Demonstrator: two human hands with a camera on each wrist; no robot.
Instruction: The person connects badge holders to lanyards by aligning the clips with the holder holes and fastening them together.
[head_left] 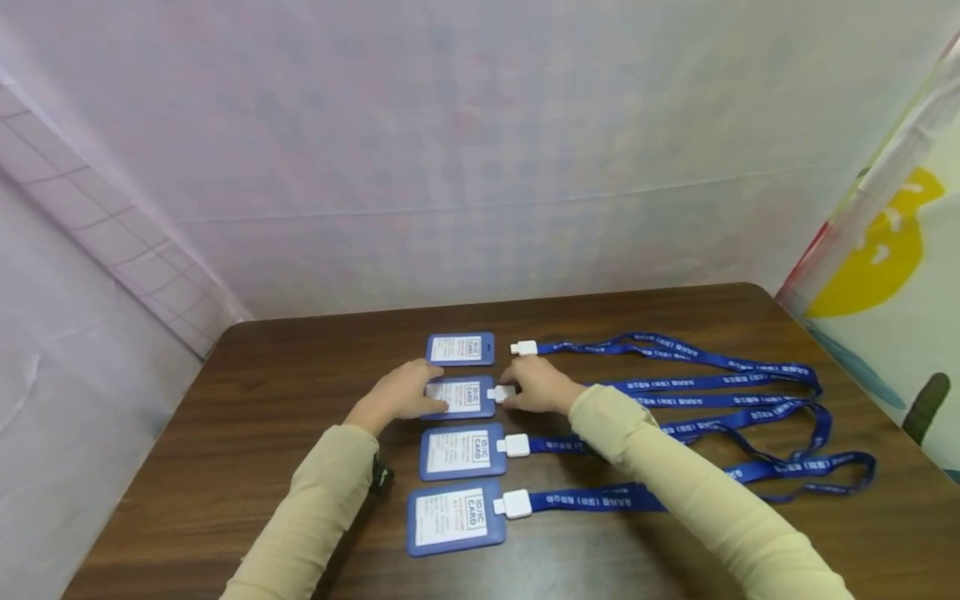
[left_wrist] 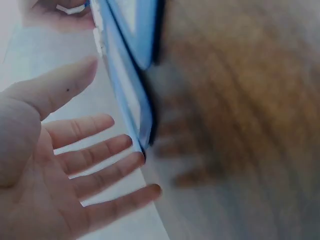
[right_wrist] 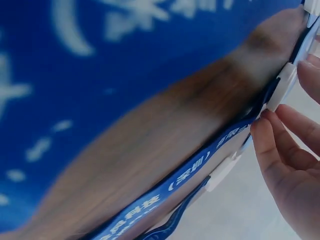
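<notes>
Several blue ID card holders lie in a column on the brown table. My left hand [head_left: 397, 392] is at the left end of the second card holder [head_left: 461, 397] from the back; its fingers are straight and spread in the left wrist view. With its fingertips, my right hand [head_left: 542, 385] pinches the white lanyard clip [right_wrist: 284, 86] at that holder's right end. The backmost card holder [head_left: 459, 349] lies apart from its white clip [head_left: 524, 347]. Two nearer holders, the third card holder [head_left: 463, 452] and the front card holder [head_left: 456, 517], have clips joined at their right ends.
Blue lanyards [head_left: 712, 382] with white print stretch rightward across the brown table [head_left: 225, 433], partly under the right forearm. A pale cloth [head_left: 480, 150] hangs behind the table. A patterned cloth [head_left: 885, 275] with a yellow shape hangs at the right.
</notes>
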